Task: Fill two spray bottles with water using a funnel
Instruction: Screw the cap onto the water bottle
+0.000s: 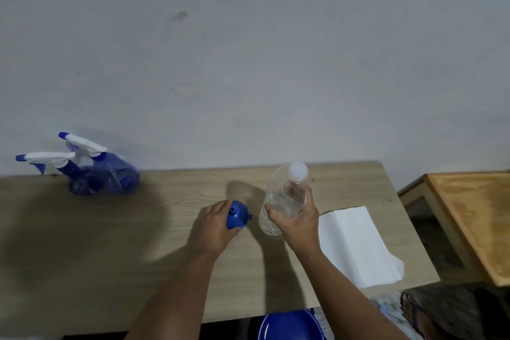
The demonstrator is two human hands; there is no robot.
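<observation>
At table (pixel 110 243) centre, the left hand (pixel 212 232) cups a light, stiff funnel (pixel 236 218); the right hand (pixel 296 222), fingers wrapped, grips a capped, likely slippery water bottle (pixel 285 199) mid-body. Two spray bottles (pixel 102 174) stand at ten o'clock, sprayers still on.

Wooden table (pixel 171 210), spray bottles (pixel 102 176), paper (pixel 356 243)

Two translucent blue plastic spray bottles (pixel 103 178) with white-and-blue trigger heads, upright, touching side by side at table's far left by wall, nozzles pointing left. Small blue plastic funnel (pixel 237 214) mid-table, wide mouth down, spout up. Clear plastic water bottle (pixel 285 199) with white cap on, just right of funnel, leaning slightly.
</observation>
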